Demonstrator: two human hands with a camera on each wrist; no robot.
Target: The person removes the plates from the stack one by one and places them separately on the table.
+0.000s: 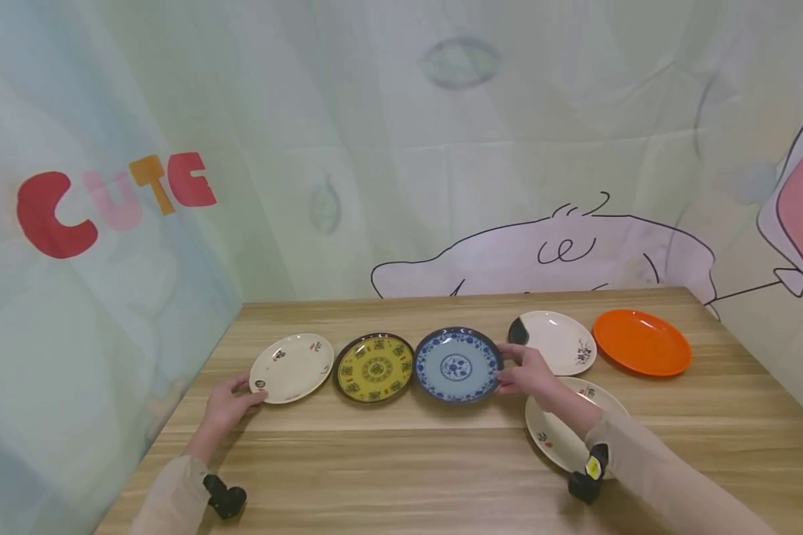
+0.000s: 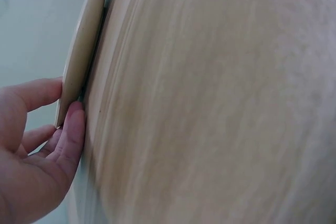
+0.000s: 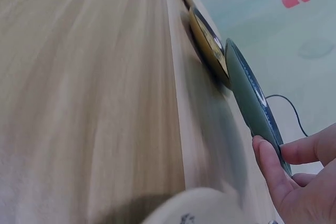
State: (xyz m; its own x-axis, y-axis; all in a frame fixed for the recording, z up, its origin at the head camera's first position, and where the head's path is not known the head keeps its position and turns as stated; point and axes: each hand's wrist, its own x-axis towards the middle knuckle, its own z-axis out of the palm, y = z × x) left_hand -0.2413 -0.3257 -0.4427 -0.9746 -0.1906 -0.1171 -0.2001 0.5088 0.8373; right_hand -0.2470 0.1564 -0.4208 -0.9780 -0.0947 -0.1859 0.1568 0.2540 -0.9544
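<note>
At the left of the row, my left hand (image 1: 230, 401) pinches the near-left rim of a cream plate (image 1: 291, 369) with small dark and red motifs. In the left wrist view, the thumb and fingers (image 2: 73, 129) lie on either side of that rim. My right hand (image 1: 527, 375) grips the right rim of a blue-and-white floral plate (image 1: 456, 365). From the right wrist, the blue plate (image 3: 244, 90) appears tilted, raised off the table at the gripped side. Between these two plates lies a yellow patterned plate (image 1: 375, 368) with a dark rim.
A white plate (image 1: 552, 343) with a dark green patch and an orange plate (image 1: 642, 342) lie at the back right. Another cream plate (image 1: 555, 435) sits under the right forearm, partly hidden. The wooden table (image 1: 375, 475) meets a printed curtain (image 1: 308, 89) behind.
</note>
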